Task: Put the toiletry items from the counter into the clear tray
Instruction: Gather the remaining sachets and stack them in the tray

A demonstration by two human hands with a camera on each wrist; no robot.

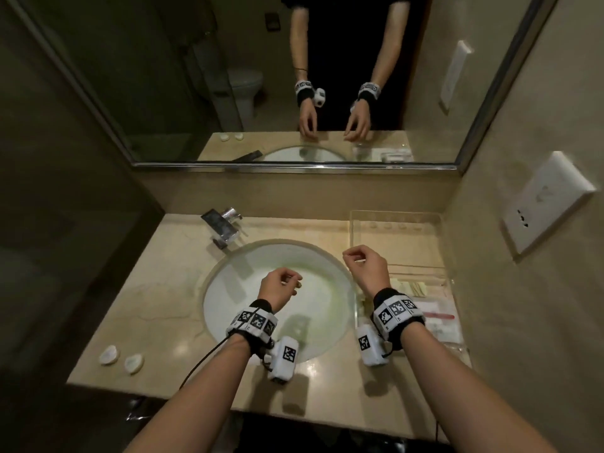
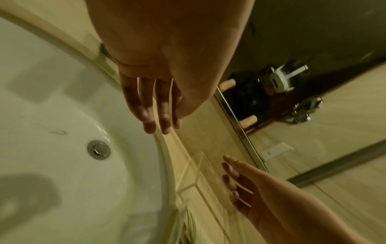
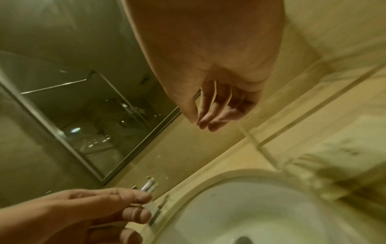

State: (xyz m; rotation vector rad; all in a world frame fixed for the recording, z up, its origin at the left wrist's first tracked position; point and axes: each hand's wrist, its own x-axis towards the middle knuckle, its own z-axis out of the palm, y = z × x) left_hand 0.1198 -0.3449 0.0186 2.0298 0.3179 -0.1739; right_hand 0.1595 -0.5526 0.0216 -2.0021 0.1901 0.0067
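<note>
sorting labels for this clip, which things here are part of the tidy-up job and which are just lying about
Job:
clear plastic tray
flat packeted toiletries
two small white oval soaps

Lying about:
chrome faucet
round white sink basin
wall mirror
white wall socket

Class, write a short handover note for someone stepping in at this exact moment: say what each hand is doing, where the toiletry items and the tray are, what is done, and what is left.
Left hand: empty, fingers loosely curled, above the sink.
Right hand: empty, loosely curled, at the sink's right edge beside the clear tray.
Clear tray: back right of the counter, nothing visible in it.
Toiletry packets: a pile on the counter in front of the tray, near the right wrist.
Two small white pieces: front left of the counter.
Done: nothing visibly moved yet.
Left: move the packets, and probably the two white pieces, into the tray.
</note>
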